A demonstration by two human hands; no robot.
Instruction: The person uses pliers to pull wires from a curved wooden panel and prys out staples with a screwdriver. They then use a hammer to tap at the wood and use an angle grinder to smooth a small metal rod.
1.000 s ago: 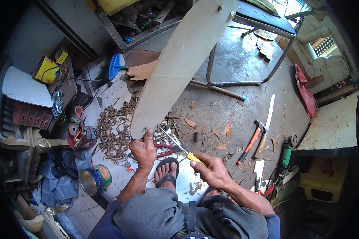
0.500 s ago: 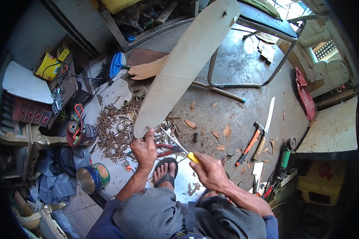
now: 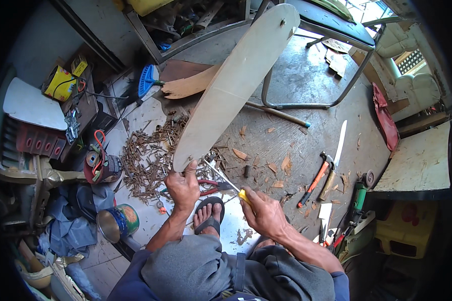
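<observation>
We are seeing a tin can (image 3: 116, 222) lying open at lower left, contents unclear. Our left hand (image 3: 184, 186) is gripping the long wooden board (image 3: 234, 84), running from centre toward the upper right. Our right hand (image 3: 262, 213) is gripping a yellow-handled screwdriver (image 3: 229, 183), pointing up-left at the board's lower end.

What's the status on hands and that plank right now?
Left hand grips plank end. Right hand drives yellow-handled screwdriver at it. Nail pile beside.

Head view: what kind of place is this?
Probably an informal woodworking or repair workshop: hammer and long blade lie on the floor among wood chips, beside a heap of rusty nails.
</observation>
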